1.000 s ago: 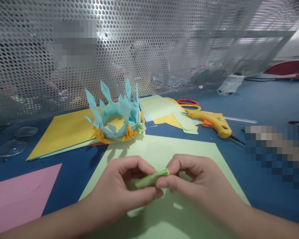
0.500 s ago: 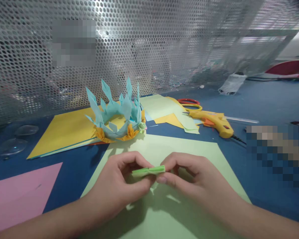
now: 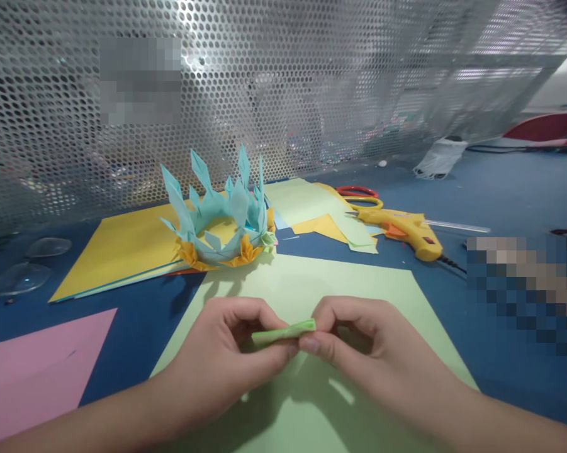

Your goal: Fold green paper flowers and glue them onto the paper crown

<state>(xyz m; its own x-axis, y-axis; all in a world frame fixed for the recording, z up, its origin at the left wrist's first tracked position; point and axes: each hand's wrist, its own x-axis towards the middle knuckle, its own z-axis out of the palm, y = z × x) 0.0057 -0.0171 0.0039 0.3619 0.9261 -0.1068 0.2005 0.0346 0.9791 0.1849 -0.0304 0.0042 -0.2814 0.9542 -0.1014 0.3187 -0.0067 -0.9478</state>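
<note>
Between my two hands is a small folded strip of green paper (image 3: 283,333), seen edge-on and tilted up a little on the right. My left hand (image 3: 245,352) pinches it between thumb and fingers along its left and middle part. At its right end, the thumb and forefinger of my right hand (image 3: 359,343) grip it too. Both hands are just above a large light green sheet (image 3: 359,283). Behind them stands a light blue paper crown (image 3: 217,211) with pointed tips and orange paper pieces round its base.
A yellow glue gun (image 3: 401,229) lies at the right, near red and yellow scissor handles (image 3: 363,197) and paper scraps (image 3: 318,217). Yellow sheets (image 3: 117,245) lie under the crown. Left are a pink sheet (image 3: 42,371) and eyeglasses (image 3: 19,280). A perforated metal screen (image 3: 283,94) stands behind.
Both hands have come down slightly with the folded green paper. The strip has turned a little, its right end now higher than its left.
</note>
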